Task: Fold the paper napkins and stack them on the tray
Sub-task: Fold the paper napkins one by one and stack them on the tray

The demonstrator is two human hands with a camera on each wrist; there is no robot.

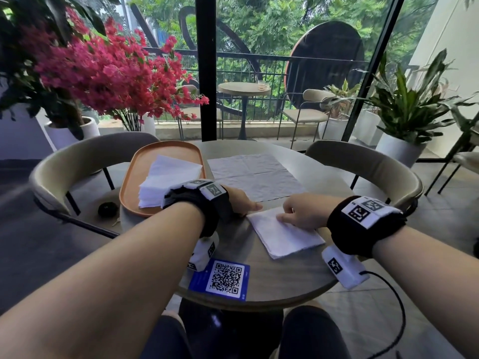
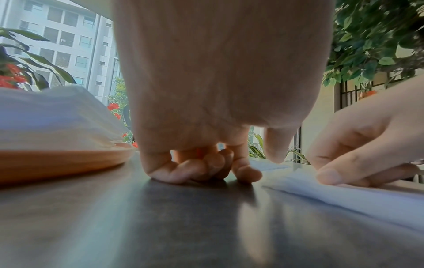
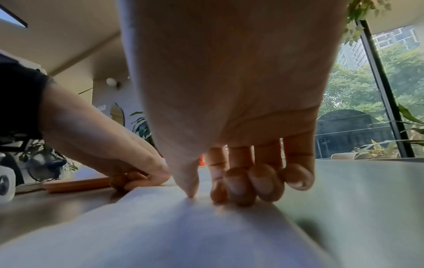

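Note:
A folded white napkin (image 1: pixel 285 237) (image 3: pixel 183 235) lies on the round table in front of me. My right hand (image 1: pixel 293 213) (image 3: pixel 218 195) sits at its far edge, thumb tip down on the paper and fingers curled against it, pinching that edge. My left hand (image 1: pixel 246 203) (image 2: pixel 206 174) rests on the table just left of the napkin's far corner, fingers curled under, nothing seen in them. To the left, an orange tray (image 1: pixel 134 161) (image 2: pixel 57 163) holds a stack of folded napkins (image 1: pixel 168 177). An unfolded napkin (image 1: pixel 254 174) lies flat beyond my hands.
A blue card with a QR code (image 1: pixel 223 278) lies at the table's near edge. Beige chairs stand at the left (image 1: pixel 85 161) and right (image 1: pixel 363 164) of the table. A small black object (image 1: pixel 107 209) sits on the left chair's seat.

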